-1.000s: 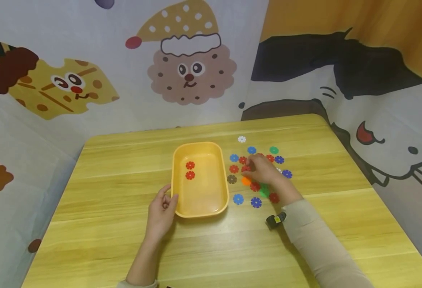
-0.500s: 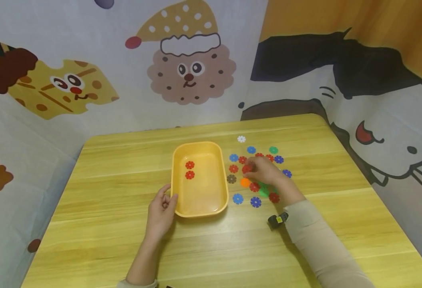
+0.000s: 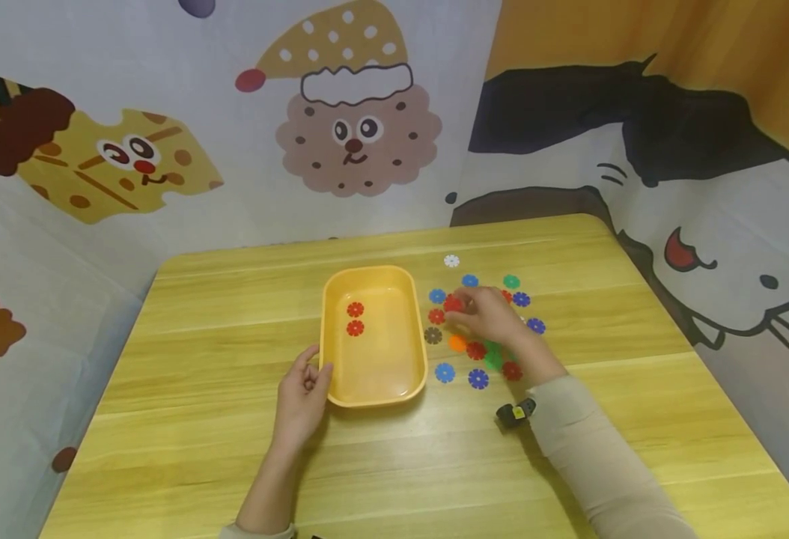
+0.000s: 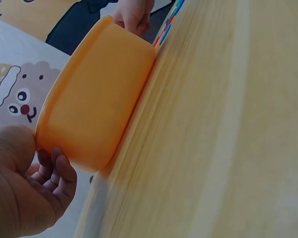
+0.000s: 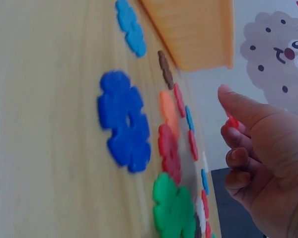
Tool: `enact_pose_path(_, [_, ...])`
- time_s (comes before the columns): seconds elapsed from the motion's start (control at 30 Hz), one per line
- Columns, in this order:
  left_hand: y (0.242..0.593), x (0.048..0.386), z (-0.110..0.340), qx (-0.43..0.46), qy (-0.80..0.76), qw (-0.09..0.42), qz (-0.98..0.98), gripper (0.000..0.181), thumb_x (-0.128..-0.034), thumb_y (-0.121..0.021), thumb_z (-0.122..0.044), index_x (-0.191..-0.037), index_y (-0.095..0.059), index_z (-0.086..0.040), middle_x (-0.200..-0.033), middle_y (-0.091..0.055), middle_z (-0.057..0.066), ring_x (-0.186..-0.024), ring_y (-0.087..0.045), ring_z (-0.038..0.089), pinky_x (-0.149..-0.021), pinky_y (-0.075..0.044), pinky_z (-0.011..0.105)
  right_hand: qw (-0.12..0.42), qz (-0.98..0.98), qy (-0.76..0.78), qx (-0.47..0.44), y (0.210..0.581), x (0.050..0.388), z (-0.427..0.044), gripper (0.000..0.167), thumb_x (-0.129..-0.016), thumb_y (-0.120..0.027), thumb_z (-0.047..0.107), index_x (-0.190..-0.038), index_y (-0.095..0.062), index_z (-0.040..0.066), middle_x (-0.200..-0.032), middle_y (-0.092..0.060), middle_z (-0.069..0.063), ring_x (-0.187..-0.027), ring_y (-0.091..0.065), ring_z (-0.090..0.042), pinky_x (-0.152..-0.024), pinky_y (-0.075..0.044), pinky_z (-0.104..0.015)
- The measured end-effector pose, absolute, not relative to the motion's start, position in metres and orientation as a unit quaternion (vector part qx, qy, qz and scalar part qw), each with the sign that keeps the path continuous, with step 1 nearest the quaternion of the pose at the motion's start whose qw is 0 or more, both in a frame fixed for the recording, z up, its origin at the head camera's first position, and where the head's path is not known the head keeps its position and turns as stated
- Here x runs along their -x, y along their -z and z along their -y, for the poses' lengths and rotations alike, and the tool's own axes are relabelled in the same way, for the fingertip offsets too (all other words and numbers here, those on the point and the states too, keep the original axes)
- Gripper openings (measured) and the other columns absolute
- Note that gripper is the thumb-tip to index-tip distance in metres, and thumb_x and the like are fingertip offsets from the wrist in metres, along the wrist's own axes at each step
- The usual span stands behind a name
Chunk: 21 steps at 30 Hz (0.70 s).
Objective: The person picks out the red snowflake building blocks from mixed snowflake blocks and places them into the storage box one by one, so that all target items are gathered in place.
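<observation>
A yellow plastic tray (image 3: 376, 374) stands on the table, with two red snowflake discs (image 3: 355, 318) lying inside it. My left hand (image 3: 302, 400) grips the tray's near-left rim; in the left wrist view its fingers curl against the outer wall. To the right of the tray, my right hand (image 3: 492, 318) pinches a red snowflake disc (image 3: 453, 303) between thumb and fingers, just above the scattered discs. In the right wrist view, only a bit of that red disc (image 5: 232, 121) shows between the fingertips. Part of the scatter is hidden beneath the right hand.
Snowflake discs in several colours lie right of the tray, among them an orange disc (image 3: 458, 342), a brown disc (image 3: 433, 335) and a white disc (image 3: 451, 260). A small black device (image 3: 516, 412) is at the right wrist. A patterned cloth (image 3: 233, 150) backs the table.
My right hand has lifted a red disc and shifted slightly left toward the tray. The left hand and tray have stayed in place.
</observation>
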State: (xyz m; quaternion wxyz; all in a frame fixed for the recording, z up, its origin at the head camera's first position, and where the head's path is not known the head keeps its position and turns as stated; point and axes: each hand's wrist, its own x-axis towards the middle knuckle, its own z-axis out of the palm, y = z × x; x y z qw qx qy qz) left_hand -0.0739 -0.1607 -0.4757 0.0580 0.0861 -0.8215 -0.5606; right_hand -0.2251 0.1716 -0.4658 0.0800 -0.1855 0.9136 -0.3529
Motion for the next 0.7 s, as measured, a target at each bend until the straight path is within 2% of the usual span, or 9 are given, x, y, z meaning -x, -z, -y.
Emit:
enact_pose_path(0.03, [0.476,0.074,0.161,-0.087,0.559,0.058,0.822,0.043,-0.1012,-0.062,-0.011,-0.142,-0.053,-0.001,-0.075,-0.052,0.007,-0.059,-0.044,0.01,-0.05,-0.038,0.021,0.075,-0.914,0.354,0.187,0.465,0.225,-0.17,0.042,-0.093,-0.075,0.033,-0.124,-0.067,0.007,-0.09,-0.064,-0.003,-0.083,-0.062,-0.021,-0.068,-0.055,-0.033])
enact_pose_path(0.23, [0.477,0.074,0.161,-0.087,0.555,0.059,0.825,0.044,-0.1012,-0.062,-0.012,-0.142,-0.052,0.0,-0.074,-0.052,0.007,-0.059,-0.044,0.01,-0.051,-0.038,0.021,0.064,-0.904,0.377,0.194,0.457,0.223,-0.159,0.046,-0.092,-0.076,0.033,-0.126,-0.066,0.004,-0.09,-0.065,-0.003,-0.071,-0.059,-0.02,-0.059,-0.054,-0.032])
enact_pose_path(0.37, [0.477,0.074,0.161,-0.087,0.554,0.06,0.826,0.043,-0.1011,-0.062,-0.012,-0.142,-0.053,0.0,-0.074,-0.052,0.007,-0.059,-0.044,0.01,-0.051,-0.037,0.021,0.059,-0.897,0.392,0.196,0.451,0.22,-0.15,0.05,-0.091,-0.077,0.032,-0.129,-0.065,0.003,-0.096,-0.066,-0.005,-0.075,-0.061,-0.02,-0.065,-0.056,-0.032])
enact_pose_path(0.43, [0.477,0.074,0.161,-0.087,0.555,0.06,0.825,0.043,-0.1011,-0.062,-0.011,-0.142,-0.053,-0.001,-0.074,-0.052,0.007,-0.059,-0.044,0.01,-0.051,-0.038,0.021,0.052,-0.895,0.394,0.204,0.449,0.22,-0.146,0.049,-0.091,-0.077,0.032,-0.129,-0.065,0.002,-0.098,-0.067,-0.005,-0.077,-0.06,-0.019,-0.068,-0.055,-0.031])
enact_pose_path(0.6, [0.477,0.075,0.161,-0.091,0.558,0.055,0.823,0.043,-0.1015,-0.062,-0.012,-0.142,-0.052,-0.001,-0.075,-0.052,0.007,-0.059,-0.045,0.011,-0.051,-0.039,0.021,0.049,-0.883,0.405,0.231,0.445,0.217,-0.134,0.046,-0.091,-0.077,0.033,-0.125,-0.067,0.003,-0.097,-0.067,-0.005,-0.069,-0.056,-0.018,-0.06,-0.051,-0.031])
enact_pose_path(0.7, [0.476,0.075,0.16,-0.093,0.558,0.054,0.823,0.044,-0.1016,-0.062,-0.012,-0.143,-0.052,-0.001,-0.075,-0.053,0.007,-0.06,-0.045,0.011,-0.051,-0.039,0.021,0.051,-0.878,0.409,0.244,0.443,0.215,-0.127,0.044,-0.091,-0.077,0.031,-0.124,-0.068,0.004,-0.097,-0.067,-0.004,-0.067,-0.057,-0.016,-0.06,-0.052,-0.03])
